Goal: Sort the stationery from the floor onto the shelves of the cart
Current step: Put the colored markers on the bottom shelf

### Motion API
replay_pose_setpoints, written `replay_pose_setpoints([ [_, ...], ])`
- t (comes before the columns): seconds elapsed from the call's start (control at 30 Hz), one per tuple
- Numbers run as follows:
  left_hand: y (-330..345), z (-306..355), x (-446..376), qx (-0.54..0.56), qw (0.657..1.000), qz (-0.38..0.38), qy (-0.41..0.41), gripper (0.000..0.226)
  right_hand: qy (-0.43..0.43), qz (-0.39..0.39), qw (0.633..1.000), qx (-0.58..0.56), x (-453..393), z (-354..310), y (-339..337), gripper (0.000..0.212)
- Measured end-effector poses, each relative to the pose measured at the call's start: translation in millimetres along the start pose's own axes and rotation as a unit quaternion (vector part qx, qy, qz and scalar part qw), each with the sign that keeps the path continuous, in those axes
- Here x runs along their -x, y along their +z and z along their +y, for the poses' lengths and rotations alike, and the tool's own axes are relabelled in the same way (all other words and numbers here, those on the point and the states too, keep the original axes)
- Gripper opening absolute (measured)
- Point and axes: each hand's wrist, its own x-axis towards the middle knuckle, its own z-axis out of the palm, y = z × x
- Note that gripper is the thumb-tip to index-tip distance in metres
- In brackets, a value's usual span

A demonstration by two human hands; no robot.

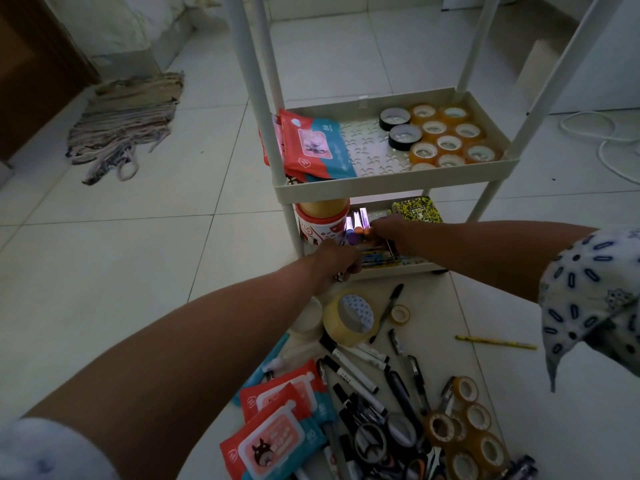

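Bottom cart shelf [398,270]: pens [388,258] between hands [334,263].

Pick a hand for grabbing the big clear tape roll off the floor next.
Left, probably. The left hand sits at the bottom shelf's front edge, almost directly above the big clear tape roll. The right hand reaches deeper into the shelf among the markers, farther away.

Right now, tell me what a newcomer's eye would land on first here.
Both hands, the left hand and right hand, reach into the cart's bottom shelf among markers. Above, the middle shelf holds neat rows of tape rolls and a red wipes pack. On the floor lies a jumbled pile of pens, tape and wipes.
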Motion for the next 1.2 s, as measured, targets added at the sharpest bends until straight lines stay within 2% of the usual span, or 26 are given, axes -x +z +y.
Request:
replay_pose_setpoints([
  [0.13, 1.1, 3.0, 2.0, -0.005, 1.0, 0.001, -0.008, 0.012, 0.012, 0.001, 0.999, -0.03, 2.7, -0.5, 0.2, 0.003],
  [0.23, 2.0, 5.5, 5.2, -0.011, 1.0, 0.003, -0.01, 0.011, 0.019, 0.004, 0.998, -0.054, 2.9, -2.6, -0.7, 0.014],
  [0.33, 0.8, 8.5, 9.3, -0.016, 1.0, 0.0, -0.007, 0.021, 0.022, 0.006, 0.999, -0.05, 7.6, -6.3, -5.6, 0.007],
  [0.47, -1.9, 13.5, 10.9, -0.056, 0.998, 0.011, -0.007, 0.031, 0.035, -0.033, 0.986, -0.161, 17.5, -15.9, -11.4, 0.03],
  [0.53, -2.0, 16.8, 12.1, -0.062, 0.998, 0.02, -0.004, 0.025, 0.036, -0.072, 0.974, -0.21, 21.6, -20.5, -15.0, 0.038],
  [0.6, -0.7, 19.7, 13.9, -0.058, 0.998, 0.022, 0.004, 0.009, 0.037, -0.1, 0.965, -0.238, 25.5, -22.9, -19.8, 0.035],
  [0.73, 4.7, 23.4, 16.7, -0.033, 0.998, 0.024, 0.037, 0.018, 0.038, -0.141, 0.941, -0.304, 38.5, -25.7, -26.8, 0.021],
  [0.87, 13.3, 31.7, 20.2, -0.002, 0.999, 0.01, 0.05, 0.027, 0.02, -0.167, 0.943, -0.288, 48.7, -27.1, -30.9, 0.022],
  [0.97, 17.7, 36.8, 22.7, -0.017, 0.998, 0.028, 0.056, 0.024, 0.007, -0.182, 0.938, -0.294, 52.8, -28.2, -30.3, 0.036],
  [1.03, 19.1, 39.7, 23.5, -0.027, 0.997, 0.04, 0.062, 0.037, 0.006, -0.175, 0.936, -0.306, 53.5, -28.1, -33.3, 0.044],
  [1.1, 18.4, 42.1, 23.9, -0.035, 0.996, 0.039, 0.066, 0.045, 0.007, -0.171, 0.938, -0.302, 54.9, -27.0, -39.6, 0.041],
  [1.2, 14.2, 42.2, 24.7, -0.04, 0.996, 0.056, 0.063, 0.041, -0.003, -0.167, 0.961, -0.22, 56.4, -22.0, -51.1, 0.032],
])
